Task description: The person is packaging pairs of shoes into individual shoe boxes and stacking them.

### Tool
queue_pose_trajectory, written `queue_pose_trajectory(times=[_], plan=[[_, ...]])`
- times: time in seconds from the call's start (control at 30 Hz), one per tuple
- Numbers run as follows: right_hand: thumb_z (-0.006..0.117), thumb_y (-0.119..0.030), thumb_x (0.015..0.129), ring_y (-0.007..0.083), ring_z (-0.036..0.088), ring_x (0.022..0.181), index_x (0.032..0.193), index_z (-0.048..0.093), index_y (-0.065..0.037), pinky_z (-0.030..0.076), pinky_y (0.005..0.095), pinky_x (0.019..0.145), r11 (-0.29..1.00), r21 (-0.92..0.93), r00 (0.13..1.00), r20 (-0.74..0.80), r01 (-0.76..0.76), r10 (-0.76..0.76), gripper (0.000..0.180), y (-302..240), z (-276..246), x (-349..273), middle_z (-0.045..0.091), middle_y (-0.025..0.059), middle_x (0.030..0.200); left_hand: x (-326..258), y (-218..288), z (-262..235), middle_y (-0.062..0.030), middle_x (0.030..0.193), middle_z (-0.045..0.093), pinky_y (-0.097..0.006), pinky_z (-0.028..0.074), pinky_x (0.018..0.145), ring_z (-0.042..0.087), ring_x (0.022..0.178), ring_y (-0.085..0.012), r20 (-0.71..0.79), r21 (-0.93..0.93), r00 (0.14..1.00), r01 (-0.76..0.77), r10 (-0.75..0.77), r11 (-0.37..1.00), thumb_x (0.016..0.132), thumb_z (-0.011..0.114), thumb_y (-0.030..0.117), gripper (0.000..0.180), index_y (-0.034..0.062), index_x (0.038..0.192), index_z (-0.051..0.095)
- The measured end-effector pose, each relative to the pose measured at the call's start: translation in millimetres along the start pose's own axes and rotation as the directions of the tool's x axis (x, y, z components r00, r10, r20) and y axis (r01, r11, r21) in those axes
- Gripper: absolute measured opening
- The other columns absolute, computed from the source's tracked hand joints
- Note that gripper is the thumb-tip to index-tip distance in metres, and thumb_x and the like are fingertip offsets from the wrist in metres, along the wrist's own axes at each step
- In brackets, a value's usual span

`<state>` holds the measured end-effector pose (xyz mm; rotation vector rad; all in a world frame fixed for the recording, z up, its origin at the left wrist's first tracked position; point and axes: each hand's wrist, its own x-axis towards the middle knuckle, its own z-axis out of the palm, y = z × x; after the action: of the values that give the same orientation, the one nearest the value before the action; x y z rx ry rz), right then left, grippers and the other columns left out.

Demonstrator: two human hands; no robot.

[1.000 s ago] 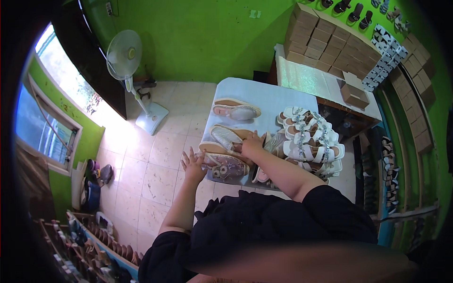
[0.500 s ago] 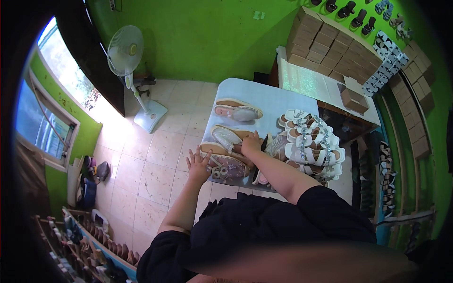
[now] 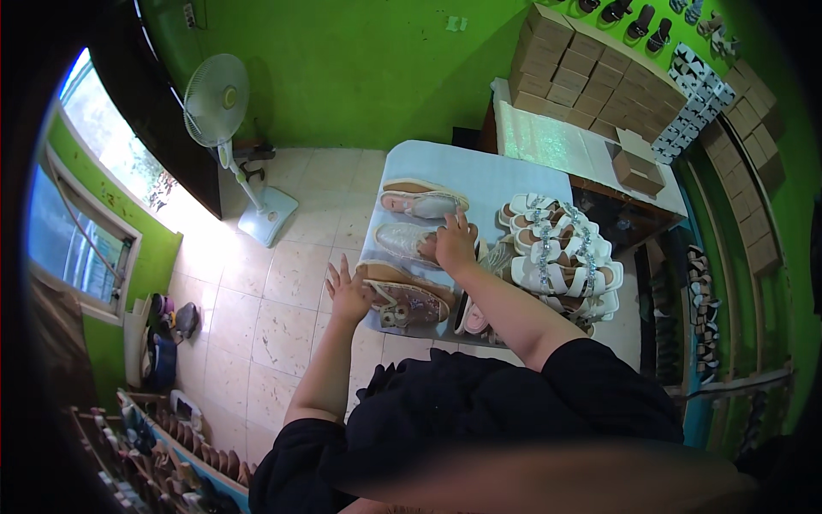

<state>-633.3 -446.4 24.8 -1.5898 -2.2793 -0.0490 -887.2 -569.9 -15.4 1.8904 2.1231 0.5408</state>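
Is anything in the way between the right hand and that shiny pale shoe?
Nothing visible is: the right hand is at the right end of the shiny pale shoe, its fingers over it.

The person's right fingers (image 3: 461, 222) hide one end of the silvery shoe (image 3: 401, 241).

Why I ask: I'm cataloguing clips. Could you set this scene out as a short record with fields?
Left hand: fingers spread, at the left end of the pinkish patterned shoe; contact unclear
Right hand: over the right end of the silvery shoe; grip unclear
Table: pale covering
Far side of table: another shoe pair
Right side of table: white sandals with sparkling straps, clustered together
Floor: standing fan
Back right: stacked cardboard boxes
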Motion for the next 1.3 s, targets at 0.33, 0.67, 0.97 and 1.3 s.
queue_pose_trajectory(times=[0.33,0.67,0.97,1.3], plan=[[0.063,-0.015,0.084,0.0404,0.027,0.143,0.084,0.069,-0.004,0.023,0.0626,0.106,0.996,0.081,0.978,-0.207,0.021,-0.004,0.013,-1.9,-70.5,-11.2,0.049,0.0176,0.138,72.3,18.0,-12.8,-0.0004,0.164,0.021,-0.072,0.006,0.114,0.001,0.15,-0.0448,0.401,0.267,0.913,-0.19,0.07,0.945,0.089,0.057,0.026,0.045,0.0239,0.134,0.059],[0.069,-0.005,0.074,0.0418,0.03,0.141,0.076,0.06,-0.008,0.025,0.0596,0.104,0.99,0.129,0.95,-0.313,0.065,-0.021,0.011,6.5,-118.2,-32.3,0.05,0.0146,0.137,71.7,17.6,-11.4,0.0006,0.155,0.035,-0.065,0.009,0.119,0.013,0.152,-0.0314,0.072,0.243,0.95,-0.311,0.302,0.919,0.083,0.066,0.02,0.018,0.0236,0.099,0.073],[0.068,-0.005,0.076,0.0422,0.032,0.139,0.081,0.062,-0.006,0.028,0.061,0.1,0.994,0.099,0.935,-0.355,0.042,-0.004,0.007,20.8,-116.7,-35.1,0.051,0.0146,0.136,39.0,14.7,-17.5,-0.0046,0.163,0.022,-0.063,0.006,0.119,0.01,0.151,-0.037,0.186,0.186,0.971,-0.187,0.152,0.965,0.08,0.065,0.016,0.03,0.0304,0.103,0.077],[0.068,-0.006,0.076,0.0429,0.035,0.137,0.08,0.064,-0.005,0.031,0.0608,0.098,0.993,0.089,0.94,-0.338,0.08,-0.045,0.006,21.5,-103.2,-35.5,0.052,0.0157,0.133,9.8,-6.3,-10.4,-0.0044,0.155,0.038,-0.058,0.018,0.119,0.023,0.147,-0.0373,0.003,0.089,0.93,-0.367,0.368,0.926,0.072,0.08,0.022,0.035,0.0319,0.105,0.076]])
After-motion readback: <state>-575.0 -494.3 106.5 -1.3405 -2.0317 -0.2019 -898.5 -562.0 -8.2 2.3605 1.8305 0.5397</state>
